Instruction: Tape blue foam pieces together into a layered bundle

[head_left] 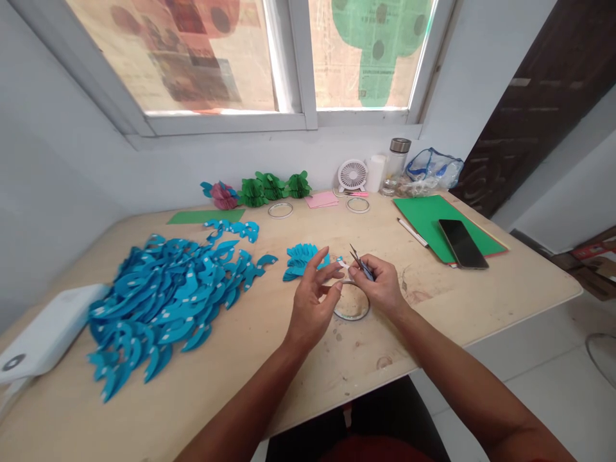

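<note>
My right hand [378, 282] grips a small pair of scissors [364, 266], blades pointing up and away. A short white strip, apparently tape [343, 264], shows at its thumb and finger, with a tiny blue bit near its far end. Close by on the left, my left hand [315, 298] has its fingers apart and curved; whether a fingertip touches the strip I cannot tell. Beneath both hands a tape roll [352, 317] lies flat on the table. Just behind the left hand is a small stack of blue paper pieces [301, 256], partly hidden by its fingers.
Blue curved paper pieces with white squares form a large pile [168, 289] at left, beside a white device [52, 330]. Along the back stand green paper decorations [272, 186], a fan [353, 174] and a bottle [395, 167]. A phone [462, 244] rests on green sheets [423, 215].
</note>
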The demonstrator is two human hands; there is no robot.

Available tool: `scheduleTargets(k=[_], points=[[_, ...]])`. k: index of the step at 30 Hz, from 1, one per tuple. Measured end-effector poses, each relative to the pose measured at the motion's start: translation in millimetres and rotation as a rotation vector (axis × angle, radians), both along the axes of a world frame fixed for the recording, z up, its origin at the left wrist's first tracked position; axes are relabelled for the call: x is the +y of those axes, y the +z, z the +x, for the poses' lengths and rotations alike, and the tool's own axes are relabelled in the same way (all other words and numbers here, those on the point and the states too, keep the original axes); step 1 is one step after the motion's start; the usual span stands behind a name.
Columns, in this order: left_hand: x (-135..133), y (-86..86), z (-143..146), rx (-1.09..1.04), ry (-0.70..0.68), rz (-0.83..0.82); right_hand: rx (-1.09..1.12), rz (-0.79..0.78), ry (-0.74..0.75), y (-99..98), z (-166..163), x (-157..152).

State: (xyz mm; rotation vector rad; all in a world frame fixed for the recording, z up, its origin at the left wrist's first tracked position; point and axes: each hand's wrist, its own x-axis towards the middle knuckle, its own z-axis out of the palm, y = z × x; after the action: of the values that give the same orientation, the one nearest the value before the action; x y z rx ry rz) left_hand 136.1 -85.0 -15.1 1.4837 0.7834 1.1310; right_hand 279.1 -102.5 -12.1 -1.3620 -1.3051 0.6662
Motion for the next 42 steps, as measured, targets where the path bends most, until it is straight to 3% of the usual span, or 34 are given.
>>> scheduleTargets(k=[6,8,11,13,15,19,25,36,42], points=[[5,1.9,-6,0.229,0.174,0.211,0.033,-0.034,0.043,-1.3,6,4],[9,1.7,-8,0.252,0.212,0.230,0.022,0.009,-0.051,-0.9,11,5],[13,0.4,-10,0.274,0.233,0.247,-0.036,0.153,-0.323,0.7,22,8],[15,-1.4,-10,0.313,0.226,0.254,-0.147,0.255,-0.463,1.1,31,10],[17,-4.2,-11,0.374,0.197,0.262,-0.298,0.316,-0.472,0.1,38,12],[20,-11.1,-10,0.510,0.146,0.302,-0.658,0.221,-0.405,-5.3,46,14],[17,-15.5,-8,0.629,0.102,0.389,-0.880,0.147,-0.531,-9.2,50,12],[16,-17.2,-5,0.672,0.128,0.385,-0.842,0.146,-0.630,-7.4,56,13],[18,-16.1,-6,0.692,0.128,0.349,-0.565,0.157,-0.592,-3.6,55,12]])
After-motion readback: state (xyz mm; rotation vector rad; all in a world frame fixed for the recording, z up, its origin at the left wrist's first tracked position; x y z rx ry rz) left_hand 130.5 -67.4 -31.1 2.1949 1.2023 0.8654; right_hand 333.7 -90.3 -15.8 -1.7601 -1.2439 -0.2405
